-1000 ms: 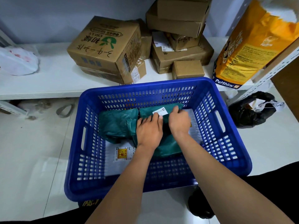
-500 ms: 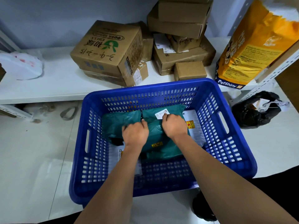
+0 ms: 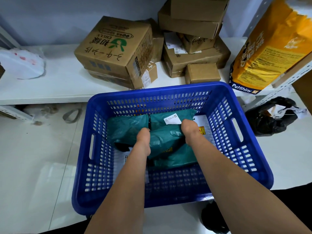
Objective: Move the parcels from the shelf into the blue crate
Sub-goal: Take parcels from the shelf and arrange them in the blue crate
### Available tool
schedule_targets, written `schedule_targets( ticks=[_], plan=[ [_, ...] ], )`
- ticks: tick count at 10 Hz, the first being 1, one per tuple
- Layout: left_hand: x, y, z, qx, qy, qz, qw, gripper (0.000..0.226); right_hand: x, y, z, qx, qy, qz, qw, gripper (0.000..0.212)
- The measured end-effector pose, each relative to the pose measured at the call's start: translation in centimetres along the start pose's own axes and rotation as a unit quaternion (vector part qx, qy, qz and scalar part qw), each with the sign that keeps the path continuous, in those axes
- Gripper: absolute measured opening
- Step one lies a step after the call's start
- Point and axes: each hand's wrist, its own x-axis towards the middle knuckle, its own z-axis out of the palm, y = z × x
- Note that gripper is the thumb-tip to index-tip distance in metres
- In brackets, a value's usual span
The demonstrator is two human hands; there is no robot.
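Both hands, L [image 3: 143,135] & R [image 3: 190,130], knuckles-up, gripping green parcel [image 3: 167,141] in crate [image 3: 168,92].

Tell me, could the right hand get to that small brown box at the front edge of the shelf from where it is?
Probably yes. The right hand is down in the blue crate on a green parcel; the small brown box sits just beyond the crate's far rim with nothing on top.

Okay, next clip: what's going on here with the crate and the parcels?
A person is loading parcels into the blue crate on the floor. Both hands are down inside it: the left hand and right hand each have a grip on the green mailer bag, fingers curled out of sight. Another green bag lies beside it. Several cardboard boxes remain on the white shelf.
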Motion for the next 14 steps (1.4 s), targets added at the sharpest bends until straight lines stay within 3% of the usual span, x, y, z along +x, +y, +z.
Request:
schedule_targets(
  ticks=[1,2,3,4,5,6,7,8,9,10,11,12,13,14],
  plan=[
    [-4.1,1.2,-1.3,-0.090,-0.079,-0.148,0.982,0.040,0.0,0.3,-0.2,0.129,-0.011,0.022,0.991,0.043],
    [-3.7,-0.2,-1.8,-0.136,-0.115,-0.219,0.959,0.060,0.2,0.5,-0.6,0.196,-0.059,0.171,0.964,0.041],
    [-3.0,-2.4,-2.1,-0.256,-0.158,-0.293,0.907,0.071,1.1,2.0,-1.4,0.184,-0.099,0.197,0.958,0.041],
    [-3.8,-3.0,-2.3,-0.299,-0.199,-0.290,0.887,0.060,1.3,4.5,-1.8,0.204,-0.124,0.215,0.947,0.045],
    [-4.3,-2.6,-2.9,-0.312,-0.227,-0.314,0.868,0.064,0.6,6.9,-3.0,0.170,-0.117,0.108,0.973,0.021],
    [-3.7,-2.2,-4.0,-0.339,-0.236,-0.386,0.824,0.077,0.6,8.4,-4.9,0.041,-0.154,-0.053,0.986,0.052],
    [-3.6,-1.3,-3.7,-0.306,-0.234,-0.381,0.841,0.074,0.6,8.5,-6.5,-0.076,-0.237,-0.101,0.963,0.058],
    [-4.7,-0.3,-1.5,-0.129,-0.243,-0.306,0.911,0.046,0.3,8.2,-7.2,-0.016,-0.163,-0.122,0.979,0.046],
    [-5.6,-0.3,0.9,0.118,-0.225,-0.208,0.945,0.054,0.7,8.8,-8.4,0.045,-0.091,-0.108,0.989,0.043],
    [-5.0,-1.2,3.0,0.226,-0.209,-0.163,0.937,0.084,2.4,10.1,-9.7,0.059,-0.032,-0.068,0.995,0.042],
    [-2.3,-3.3,5.7,0.255,-0.180,-0.062,0.948,0.102,4.1,10.9,-10.5,0.083,0.028,-0.031,0.996,0.048],
    [-0.4,-5.6,9.1,0.181,-0.199,0.033,0.962,0.056,6.6,11.2,-11.0,0.072,0.066,0.009,0.995,0.056],
    [0.8,-7.2,12.2,0.131,-0.170,0.106,0.971,0.027,8.2,10.7,-10.8,-0.077,0.117,0.017,0.990,0.058],
    [1.8,-8.5,15.5,0.098,-0.136,0.139,0.976,0.030,9.1,9.9,-10.1,-0.186,0.150,-0.042,0.970,0.039]
  ],
)
